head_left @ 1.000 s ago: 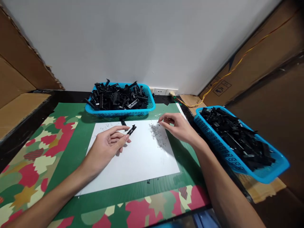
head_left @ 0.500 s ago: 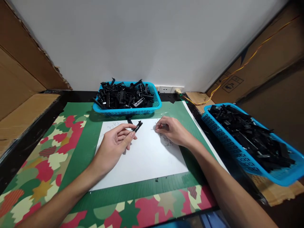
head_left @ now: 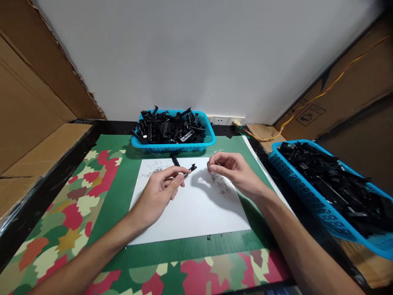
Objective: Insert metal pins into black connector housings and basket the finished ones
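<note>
Between the thumb and fingers of my left hand (head_left: 164, 190) is a small black plastic part (head_left: 192, 168), its notched end pointing right. My right hand (head_left: 230, 168) is raised over the right side of a white sheet of paper (head_left: 187, 213), thumb and index finger pinched on a thin, small piece; its kind is too small to make out. Beneath that hand lies a scatter of tiny thin wire-like pieces (head_left: 223, 188). Another pile of such tiny pieces (head_left: 156, 169) is at the paper's upper left. Near the paper's top edge rests a second black plastic part (head_left: 175, 159).
A blue basket (head_left: 173, 146) heaped with black plastic parts stands behind the paper. Another blue basket (head_left: 310, 200), also full of black parts, is at the right. Cardboard (head_left: 27, 82) borders the left. A yellow cable (head_left: 281, 130) runs from a wall socket (head_left: 220, 121).
The view has shifted slightly, moving the scene to the right. My right hand has lifted off the tiny pieces with something thin in its pinch. The black part in my left hand has turned flatter.
</note>
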`<action>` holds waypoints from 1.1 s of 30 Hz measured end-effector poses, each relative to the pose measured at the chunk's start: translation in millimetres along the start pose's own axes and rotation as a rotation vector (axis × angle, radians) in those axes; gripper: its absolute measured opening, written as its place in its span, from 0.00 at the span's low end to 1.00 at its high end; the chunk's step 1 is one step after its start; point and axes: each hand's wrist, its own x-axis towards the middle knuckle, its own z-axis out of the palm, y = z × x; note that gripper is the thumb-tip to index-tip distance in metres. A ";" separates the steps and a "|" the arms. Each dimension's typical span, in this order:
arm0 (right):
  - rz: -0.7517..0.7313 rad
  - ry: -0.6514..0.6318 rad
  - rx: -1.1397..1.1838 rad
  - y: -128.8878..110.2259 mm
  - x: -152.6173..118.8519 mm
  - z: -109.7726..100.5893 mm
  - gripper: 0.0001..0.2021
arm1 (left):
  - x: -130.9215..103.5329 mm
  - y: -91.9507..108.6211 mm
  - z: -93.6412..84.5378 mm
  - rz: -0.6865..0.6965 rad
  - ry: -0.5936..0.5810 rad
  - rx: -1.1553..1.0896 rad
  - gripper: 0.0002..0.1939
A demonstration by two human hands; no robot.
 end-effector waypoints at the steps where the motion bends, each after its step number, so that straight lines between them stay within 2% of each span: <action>1: -0.017 -0.009 0.003 -1.3 -0.5 6.4 0.12 | -0.9 1.4 1.1 -0.007 -0.016 -0.007 0.19; 4: -0.084 -0.016 -0.044 -3.6 -3.0 24.8 0.10 | -3.0 4.8 3.3 -0.056 -0.074 -0.091 0.18; 8: -0.192 0.039 -0.198 -6.6 -6.9 43.4 0.07 | -4.4 7.0 3.4 -0.208 -0.167 -0.327 0.17; 12: -0.229 -0.026 -0.120 -12.9 -9.3 55.5 0.06 | -7.6 7.2 4.7 -0.319 -0.215 -0.569 0.16; 15: -0.226 -0.022 -0.086 -17.4 -11.0 62.9 0.07 | -11.6 5.8 6.9 -0.376 -0.233 -0.652 0.16; 24: -0.282 0.058 -0.124 -17.4 -17.1 73.7 0.05 | -14.5 5.4 9.5 -0.373 -0.243 -0.692 0.15; 33: -0.307 0.097 -0.167 -19.1 -19.6 78.2 0.05 | -15.9 1.6 9.3 -0.333 -0.194 -0.648 0.14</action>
